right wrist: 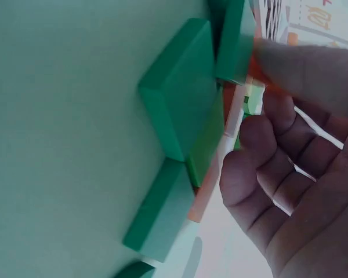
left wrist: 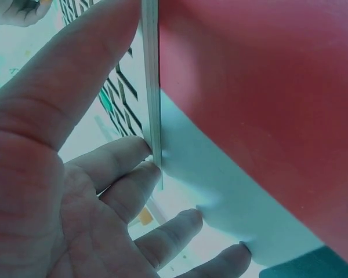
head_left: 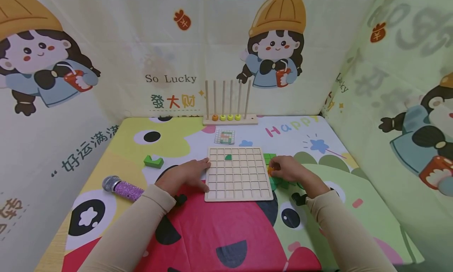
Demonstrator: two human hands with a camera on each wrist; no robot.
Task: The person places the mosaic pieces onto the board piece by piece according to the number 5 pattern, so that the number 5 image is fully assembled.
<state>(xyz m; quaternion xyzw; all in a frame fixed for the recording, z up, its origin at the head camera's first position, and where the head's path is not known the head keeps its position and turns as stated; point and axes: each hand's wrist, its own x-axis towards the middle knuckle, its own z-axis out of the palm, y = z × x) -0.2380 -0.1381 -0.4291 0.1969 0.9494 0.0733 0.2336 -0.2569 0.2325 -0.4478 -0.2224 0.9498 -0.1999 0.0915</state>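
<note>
A square wooden grid board (head_left: 240,181) lies in the middle of the table. One dark green piece (head_left: 228,157) with a rounded corner sits in a cell near its far left. My left hand (head_left: 184,175) rests at the board's left edge, fingers spread and fingertips touching the rim, as the left wrist view also shows. Just right of the board, my right hand (head_left: 288,169) pinches a small orange block (head_left: 270,171) between thumb and fingers; its shape is mostly hidden. Under and around that hand lie several green blocks (right wrist: 180,92), with light green squares (head_left: 269,158) behind them.
A small pattern card (head_left: 224,137) lies beyond the board. At the back stands a wooden peg rack (head_left: 230,121) with several beads. To the left are a green arched block (head_left: 153,161) and a purple glittery microphone (head_left: 127,190), close to my left sleeve. Printed cloth walls surround the table.
</note>
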